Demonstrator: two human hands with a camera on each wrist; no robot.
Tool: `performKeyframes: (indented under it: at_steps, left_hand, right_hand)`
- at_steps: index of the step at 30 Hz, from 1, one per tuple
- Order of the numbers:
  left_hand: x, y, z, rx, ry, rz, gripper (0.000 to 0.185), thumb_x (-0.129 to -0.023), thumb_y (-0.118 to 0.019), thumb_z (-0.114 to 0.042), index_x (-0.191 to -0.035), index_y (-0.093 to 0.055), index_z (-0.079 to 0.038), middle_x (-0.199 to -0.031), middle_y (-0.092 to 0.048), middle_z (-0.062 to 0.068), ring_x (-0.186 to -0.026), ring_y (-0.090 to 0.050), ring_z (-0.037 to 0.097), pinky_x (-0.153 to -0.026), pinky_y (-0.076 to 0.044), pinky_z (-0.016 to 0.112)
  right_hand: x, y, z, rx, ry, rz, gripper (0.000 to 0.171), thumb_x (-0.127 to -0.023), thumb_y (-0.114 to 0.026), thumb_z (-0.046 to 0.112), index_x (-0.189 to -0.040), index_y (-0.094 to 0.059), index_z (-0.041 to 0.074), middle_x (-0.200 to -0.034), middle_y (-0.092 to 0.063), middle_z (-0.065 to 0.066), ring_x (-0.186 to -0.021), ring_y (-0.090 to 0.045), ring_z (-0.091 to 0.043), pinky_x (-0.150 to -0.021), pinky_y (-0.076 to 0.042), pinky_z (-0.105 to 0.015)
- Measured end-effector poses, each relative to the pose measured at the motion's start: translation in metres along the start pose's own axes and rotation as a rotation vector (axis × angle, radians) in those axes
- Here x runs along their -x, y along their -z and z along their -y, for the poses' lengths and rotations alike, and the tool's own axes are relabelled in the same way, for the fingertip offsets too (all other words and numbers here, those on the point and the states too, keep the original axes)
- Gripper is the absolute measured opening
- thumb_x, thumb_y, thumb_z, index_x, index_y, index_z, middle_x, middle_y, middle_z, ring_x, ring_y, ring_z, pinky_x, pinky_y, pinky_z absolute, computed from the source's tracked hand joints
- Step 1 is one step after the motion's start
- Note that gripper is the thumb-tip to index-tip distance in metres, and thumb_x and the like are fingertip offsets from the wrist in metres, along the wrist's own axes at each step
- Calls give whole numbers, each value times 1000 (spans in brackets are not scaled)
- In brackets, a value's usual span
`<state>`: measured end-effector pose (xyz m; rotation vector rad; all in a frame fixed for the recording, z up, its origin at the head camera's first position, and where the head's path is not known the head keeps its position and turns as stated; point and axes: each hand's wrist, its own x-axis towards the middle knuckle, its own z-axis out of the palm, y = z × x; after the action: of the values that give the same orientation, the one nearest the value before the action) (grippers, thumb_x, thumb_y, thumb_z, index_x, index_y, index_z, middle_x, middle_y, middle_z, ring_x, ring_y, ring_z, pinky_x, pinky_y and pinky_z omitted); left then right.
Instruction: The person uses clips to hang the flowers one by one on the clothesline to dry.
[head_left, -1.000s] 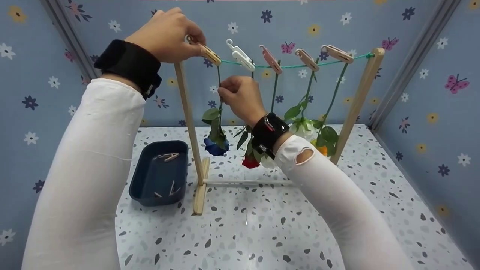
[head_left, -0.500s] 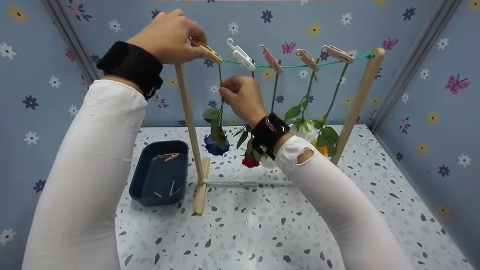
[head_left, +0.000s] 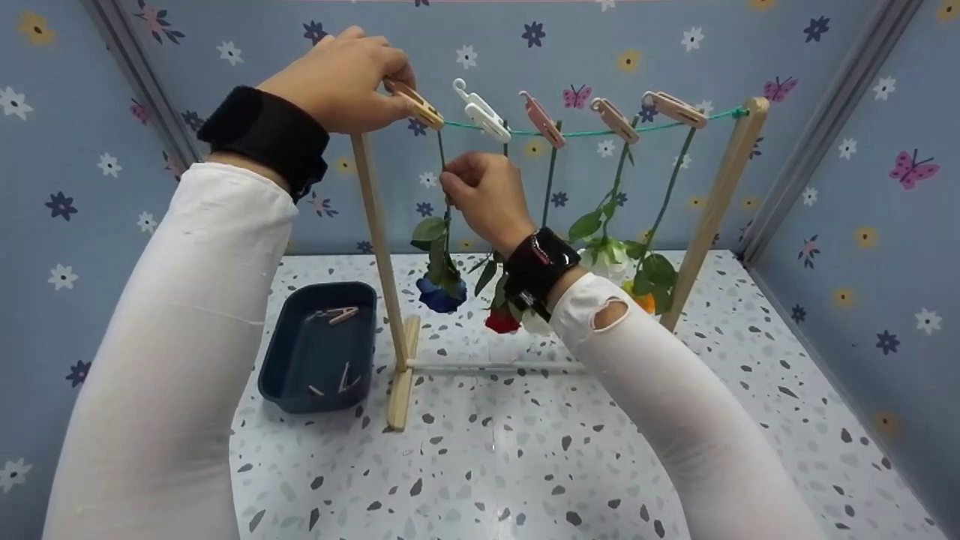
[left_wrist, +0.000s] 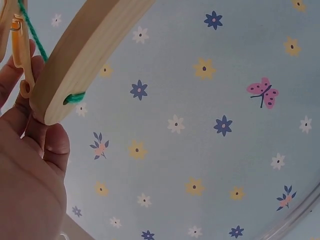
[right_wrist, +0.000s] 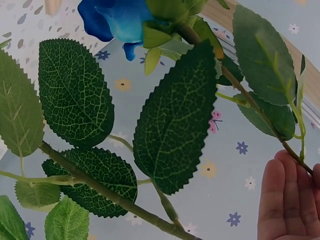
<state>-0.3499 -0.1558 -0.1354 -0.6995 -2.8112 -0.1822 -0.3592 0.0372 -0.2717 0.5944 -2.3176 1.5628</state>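
In the head view my left hand (head_left: 349,82) grips a yellow clothespin (head_left: 423,112) at the left end of the green cord (head_left: 581,133). A blue rose (head_left: 441,291) hangs head down, the top of its stem right at that clothespin's jaws. My right hand (head_left: 487,191) pinches this stem partway up, above the leaves. From the left wrist, the clothespin (left_wrist: 21,45) shows between the fingers, beside the wooden post (left_wrist: 75,55). The right wrist view has the blue petals (right_wrist: 120,20) and, lower right, fingers (right_wrist: 290,200) at the stem.
Along the cord, a white clothespin (head_left: 484,116), a pink one (head_left: 541,120) and others hold hanging roses, among them a red rose (head_left: 502,319) and a white one (head_left: 604,256). A dark blue bin (head_left: 277,375) with several clothespins stands left of the wooden rack (head_left: 401,390).
The left hand has come down slightly and moved a little right, still gripping the clothespin. The blue rose's head has swung slightly to the right. The right hand has barely moved.
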Motion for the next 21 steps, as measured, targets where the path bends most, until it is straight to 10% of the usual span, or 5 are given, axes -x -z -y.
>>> performKeyframes:
  at_steps: [14,21]
  left_hand:
    - [4,0,0,77,9,-12,55,-108,-63,-35,-154,-56,-3,-152,-52,26,-137,-49,46,-116,-49,63]
    - [10,-7,4,131,14,-193,59,-107,-66,-40,-156,-56,-9,-163,-48,20,-149,-45,41,-129,-39,54]
  right_hand:
    - [2,0,3,54,-31,1,19,-106,-71,15,-117,-78,1,-107,-81,-13,-93,-75,-19,-85,-59,-27]
    - [11,6,6,113,3,-13,27,-104,-74,18,-122,-77,-3,-114,-82,-15,-103,-79,-23,-93,-62,-33]
